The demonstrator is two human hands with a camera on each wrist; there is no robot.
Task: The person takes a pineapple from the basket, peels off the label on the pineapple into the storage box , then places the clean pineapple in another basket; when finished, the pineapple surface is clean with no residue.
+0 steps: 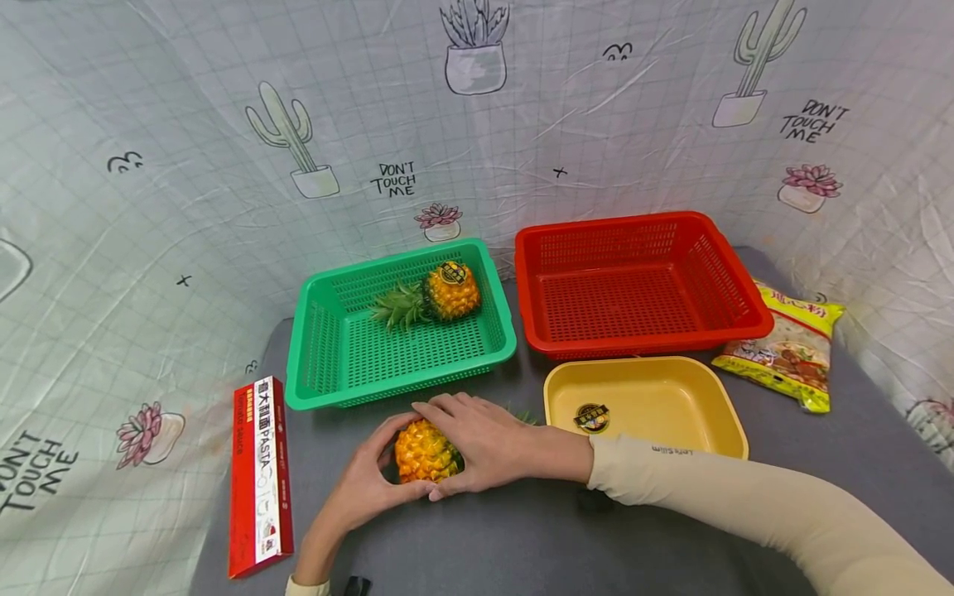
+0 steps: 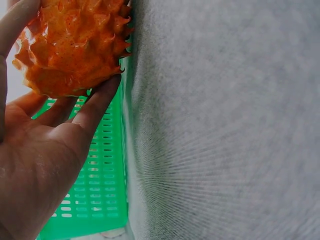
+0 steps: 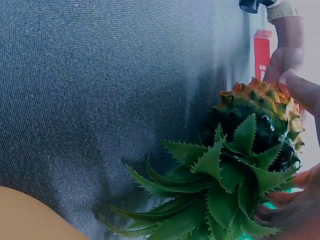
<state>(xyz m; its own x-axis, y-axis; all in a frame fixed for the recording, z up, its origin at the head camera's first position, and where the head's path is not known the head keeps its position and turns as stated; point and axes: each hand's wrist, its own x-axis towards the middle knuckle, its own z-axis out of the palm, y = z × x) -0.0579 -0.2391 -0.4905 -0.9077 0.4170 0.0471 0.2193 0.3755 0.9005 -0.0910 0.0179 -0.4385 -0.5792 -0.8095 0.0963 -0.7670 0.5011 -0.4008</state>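
Observation:
Both hands hold one pineapple between them, in front of the green basket. My left hand curls round its orange base end, thumb on the near side and fingers on the far side. The right hand grips it from above on the leafy side, with its thumb tip close to the left thumb. In the right wrist view the pineapple's green toothed leaves spread out over the grey cloth. The head view shows little of these leaves, since the right hand and wrist cover them.
A second pineapple with a black label lies in the green basket. To the right stand a red basket and a yellow tray, with a noodle bag beside them. A red pasta box lies at the left.

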